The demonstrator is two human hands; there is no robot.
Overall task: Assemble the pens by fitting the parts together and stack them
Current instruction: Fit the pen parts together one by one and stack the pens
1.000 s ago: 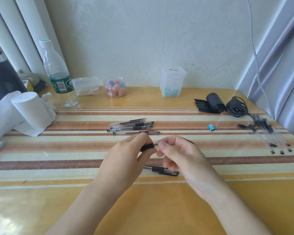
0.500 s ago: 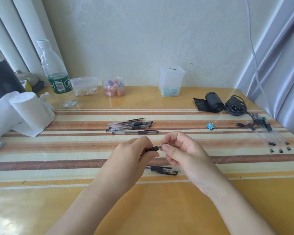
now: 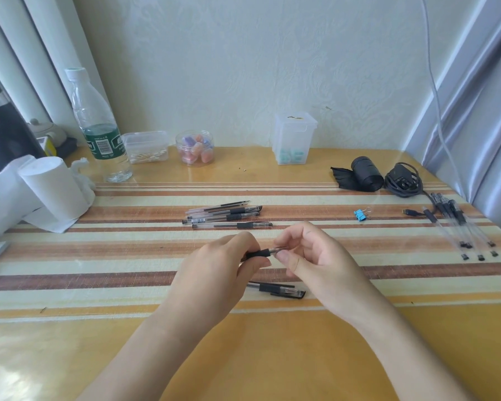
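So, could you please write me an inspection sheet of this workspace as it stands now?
Surface: wooden table with a striped mat.
Job's things: pen in hand; finished pens grouped behind; one pen under the hands; unassembled barrels far right.
Clutter: water bottle, swab box, jar, clear tub, paper rolls, blue binder clip, black roll.
Hands: left hand holds the grip end; right hand fingers pinch the other end.
Cables: coiled charger; white cord along the wall.
Surroundings: curtains both sides.
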